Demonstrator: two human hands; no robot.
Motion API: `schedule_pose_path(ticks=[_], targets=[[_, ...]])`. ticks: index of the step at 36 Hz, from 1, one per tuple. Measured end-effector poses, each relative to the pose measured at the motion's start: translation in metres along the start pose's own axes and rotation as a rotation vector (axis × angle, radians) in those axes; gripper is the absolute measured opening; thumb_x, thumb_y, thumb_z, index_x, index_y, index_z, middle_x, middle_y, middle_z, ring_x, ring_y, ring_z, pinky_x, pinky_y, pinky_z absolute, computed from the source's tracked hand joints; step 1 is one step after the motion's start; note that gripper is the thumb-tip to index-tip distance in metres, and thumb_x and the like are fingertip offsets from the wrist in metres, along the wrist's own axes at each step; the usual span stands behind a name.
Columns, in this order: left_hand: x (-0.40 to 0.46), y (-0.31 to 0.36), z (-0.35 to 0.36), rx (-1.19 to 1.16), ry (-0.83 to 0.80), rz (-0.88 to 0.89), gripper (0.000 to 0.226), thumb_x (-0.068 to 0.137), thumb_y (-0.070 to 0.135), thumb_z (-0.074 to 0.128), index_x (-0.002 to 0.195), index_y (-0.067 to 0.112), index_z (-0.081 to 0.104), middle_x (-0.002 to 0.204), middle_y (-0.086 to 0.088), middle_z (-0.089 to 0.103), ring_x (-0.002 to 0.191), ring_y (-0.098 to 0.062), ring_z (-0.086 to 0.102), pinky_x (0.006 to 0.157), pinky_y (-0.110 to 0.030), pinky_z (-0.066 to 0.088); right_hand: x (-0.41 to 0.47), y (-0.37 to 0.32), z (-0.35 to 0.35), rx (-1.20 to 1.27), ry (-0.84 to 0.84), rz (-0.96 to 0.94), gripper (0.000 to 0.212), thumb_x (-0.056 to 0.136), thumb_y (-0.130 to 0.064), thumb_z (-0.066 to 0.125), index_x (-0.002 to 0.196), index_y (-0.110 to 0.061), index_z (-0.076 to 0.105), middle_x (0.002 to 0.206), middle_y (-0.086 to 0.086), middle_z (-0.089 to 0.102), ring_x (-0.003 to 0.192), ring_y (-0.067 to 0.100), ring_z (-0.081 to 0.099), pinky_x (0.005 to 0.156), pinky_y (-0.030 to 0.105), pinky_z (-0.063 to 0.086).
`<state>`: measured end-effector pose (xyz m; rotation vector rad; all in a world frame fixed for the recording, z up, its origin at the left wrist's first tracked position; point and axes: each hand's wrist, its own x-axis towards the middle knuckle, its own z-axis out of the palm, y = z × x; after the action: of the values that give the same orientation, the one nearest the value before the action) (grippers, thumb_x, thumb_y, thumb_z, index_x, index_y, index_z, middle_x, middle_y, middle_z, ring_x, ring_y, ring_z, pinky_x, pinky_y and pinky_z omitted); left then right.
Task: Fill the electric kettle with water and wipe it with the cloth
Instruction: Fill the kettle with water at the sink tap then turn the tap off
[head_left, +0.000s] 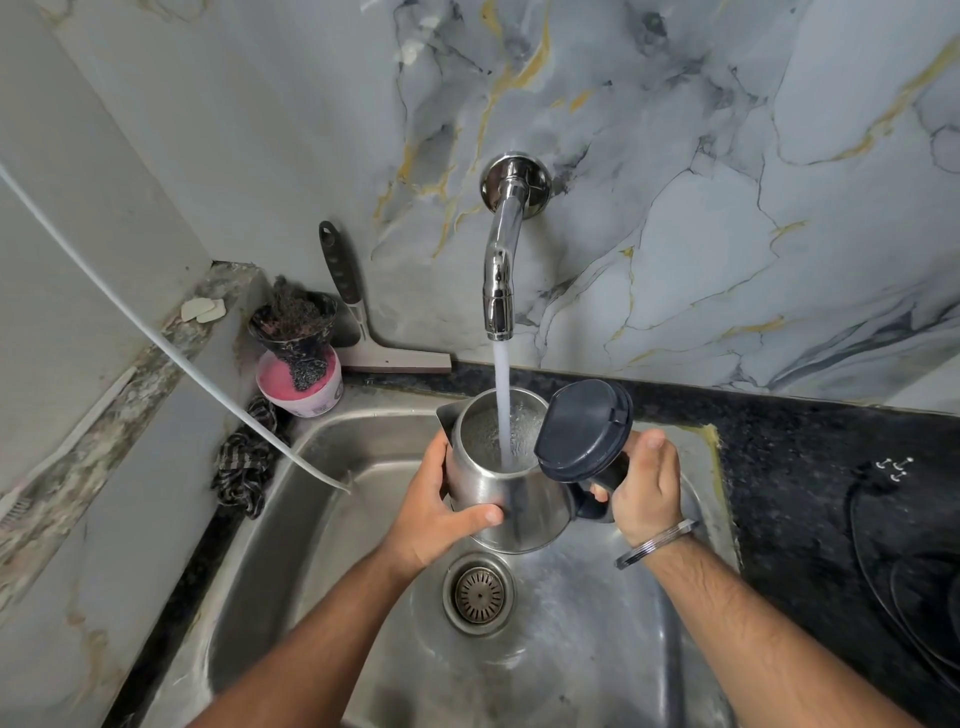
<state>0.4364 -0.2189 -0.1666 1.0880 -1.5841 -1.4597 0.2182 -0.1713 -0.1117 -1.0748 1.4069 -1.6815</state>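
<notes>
Steel electric kettle (511, 506) filling under the chrome tap (501, 260).
Left hand (436, 512) fingers clasp its body; right hand (647, 486) fingers grip its black handle (592, 506).

We observe two bare forearms entering from the lower edge, neither covered by any sleeve. Dark hair is visible along both forearms, denser on the right. We note the left hand (436, 512) carries no ring, watch or band on the parts we can see. The right hand (647, 488) is likewise free of rings. On the right wrist we record one plain silver-coloured metal bangle (655, 543), smooth, thin and round, sitting loosely just behind the hand. Visible fingernails are short and unpainted.
</notes>
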Motion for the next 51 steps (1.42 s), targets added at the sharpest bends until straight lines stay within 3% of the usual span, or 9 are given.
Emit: schedule_pose_path(ticks=[10,16,25,33,39,51], targets=[[-0.001,-0.003,0.000,0.048,0.008,-0.009,0.082,0.066,0.033,0.086,0.137,0.052,0.048,0.133,0.018,0.065,0.122,-0.003,0.061,0.091,-0.013,0.049,0.000,-0.004,0.002,-0.012,-0.004,0.007,0.083,0.084,-0.083,0.022,0.067,-0.019,0.072,0.043,0.000,0.059,0.034,0.007,0.049,0.035,0.015,0.039],[-0.001,-0.002,0.000,0.034,0.006,-0.044,0.085,0.064,0.036,0.085,0.139,0.047,0.047,0.132,0.018,0.065,0.120,-0.004,0.062,0.090,-0.015,0.049,0.000,-0.004,0.002,-0.036,0.013,0.012,0.081,0.083,-0.084,0.019,0.064,-0.026,0.072,0.044,0.001,0.059,0.033,0.007,0.049,0.034,0.017,0.040],[-0.004,-0.002,0.000,0.012,0.010,-0.081,0.091,0.063,0.041,0.086,0.144,0.032,0.045,0.132,0.015,0.065,0.121,-0.006,0.063,0.089,-0.017,0.050,-0.001,0.009,0.001,-0.035,0.069,0.069,0.081,0.082,-0.085,0.021,0.070,-0.025,0.075,0.049,-0.001,0.064,0.039,0.009,0.055,0.037,0.020,0.043],[-0.004,-0.004,-0.001,0.005,0.019,-0.094,0.092,0.062,0.042,0.087,0.144,0.027,0.046,0.130,0.011,0.066,0.120,-0.009,0.063,0.089,-0.019,0.051,-0.001,0.010,0.002,-0.021,0.047,0.072,0.082,0.083,-0.084,0.021,0.065,-0.023,0.072,0.047,-0.003,0.062,0.038,0.004,0.054,0.036,0.019,0.042],[-0.002,-0.003,0.000,0.019,0.026,-0.078,0.082,0.062,0.038,0.087,0.135,0.043,0.051,0.128,0.013,0.067,0.118,-0.008,0.064,0.089,-0.020,0.052,0.000,0.007,0.002,-0.028,0.054,0.065,0.078,0.083,-0.085,0.021,0.058,-0.028,0.068,0.044,-0.005,0.058,0.036,0.004,0.051,0.036,0.018,0.040],[-0.002,-0.004,0.002,-0.002,0.029,-0.052,0.083,0.063,0.036,0.088,0.136,0.044,0.051,0.131,0.009,0.067,0.120,-0.012,0.064,0.090,-0.023,0.054,0.000,0.006,0.002,-0.026,0.053,0.061,0.081,0.082,-0.085,0.022,0.060,-0.024,0.069,0.044,-0.003,0.058,0.036,0.008,0.051,0.037,0.018,0.040]])
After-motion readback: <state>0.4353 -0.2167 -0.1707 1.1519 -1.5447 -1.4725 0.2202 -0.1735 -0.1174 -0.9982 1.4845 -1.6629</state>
